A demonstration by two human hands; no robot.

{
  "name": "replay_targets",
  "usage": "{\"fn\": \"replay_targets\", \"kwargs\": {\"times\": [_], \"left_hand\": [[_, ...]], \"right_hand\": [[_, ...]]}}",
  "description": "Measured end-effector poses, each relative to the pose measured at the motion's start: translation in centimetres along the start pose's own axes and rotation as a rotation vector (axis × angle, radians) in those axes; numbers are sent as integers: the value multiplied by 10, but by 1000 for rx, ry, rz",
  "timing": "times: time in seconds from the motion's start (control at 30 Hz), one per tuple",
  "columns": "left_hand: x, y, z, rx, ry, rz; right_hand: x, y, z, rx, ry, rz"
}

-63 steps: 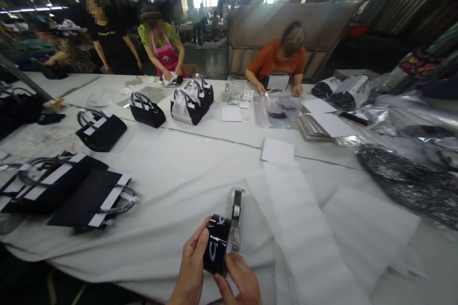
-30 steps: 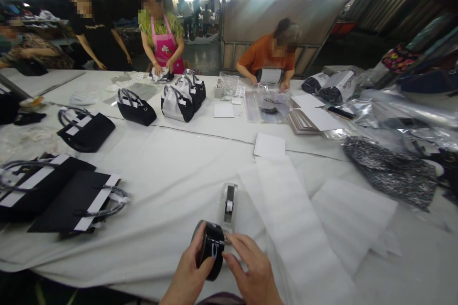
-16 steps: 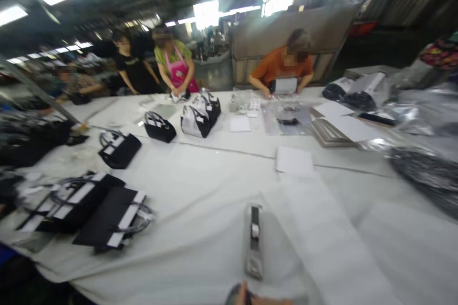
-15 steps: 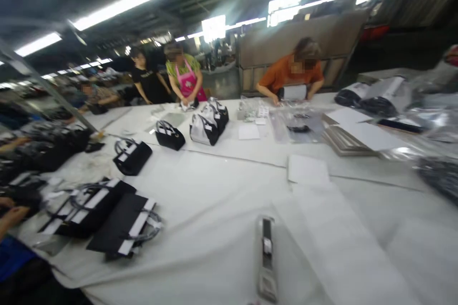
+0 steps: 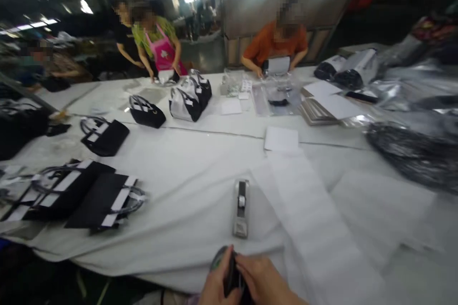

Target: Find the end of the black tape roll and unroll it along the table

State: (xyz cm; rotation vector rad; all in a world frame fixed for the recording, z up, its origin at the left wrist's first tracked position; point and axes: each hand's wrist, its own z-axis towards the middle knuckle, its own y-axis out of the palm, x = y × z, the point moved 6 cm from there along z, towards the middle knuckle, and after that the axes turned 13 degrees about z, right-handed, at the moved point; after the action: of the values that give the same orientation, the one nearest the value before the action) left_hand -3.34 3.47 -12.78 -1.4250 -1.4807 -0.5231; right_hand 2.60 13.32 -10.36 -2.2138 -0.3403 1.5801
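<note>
1. Presently, our left hand [image 5: 215, 287] curls around the black tape roll [image 5: 232, 276] at six o'clock.
2. Our right hand [image 5: 266, 279] touches it, fingers bunched, grip unclear.
3. The tape dispenser [image 5: 241, 221] lies at its twelve.

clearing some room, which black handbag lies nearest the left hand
The flat-lying black handbag at front left, its handles pointing right; the others are farther left or back.

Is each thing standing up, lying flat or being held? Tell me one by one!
Roll: held in the left hand, right hand against it; blurred.
Tape dispenser: resting on the table, untouched.
Front bag: lying down, handles to the right.
Silver-and-black bags: standing close together.
White sheets: lying flat, overlapping.
Cloth: spread out, creased.
</note>
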Motion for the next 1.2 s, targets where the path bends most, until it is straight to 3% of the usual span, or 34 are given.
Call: {"fn": "replay_targets", "kwargs": {"times": [0.17, 0.33, 0.47, 0.6, 0.7, 1.03, 1.2], "left_hand": [[-23, 3, -6, -55, -29, 4], [-18, -2, -10, -4, -38, 4], [-13, 3, -10, -102, -2, -3], [-17, 6, -8, -130, -33, -79], [-18, 8, -7, -139, -71, -96], [-14, 7, -7, -145, -117, -109], [-16, 6, -8, -114, -145, -126]], "right_hand": [[-16, -1, -8, 18, 5, -49], [-16, 0, -3, 46, -11, -79], [-4, -13, -1, 86, 104, -35], [-16, -29, -6, 12, 24, 121], [-28, -34, -11, -71, 1, 79], [-27, -12, -6, -116, -95, -144], [-17, -3, -1, -98, -47, -126]]}}
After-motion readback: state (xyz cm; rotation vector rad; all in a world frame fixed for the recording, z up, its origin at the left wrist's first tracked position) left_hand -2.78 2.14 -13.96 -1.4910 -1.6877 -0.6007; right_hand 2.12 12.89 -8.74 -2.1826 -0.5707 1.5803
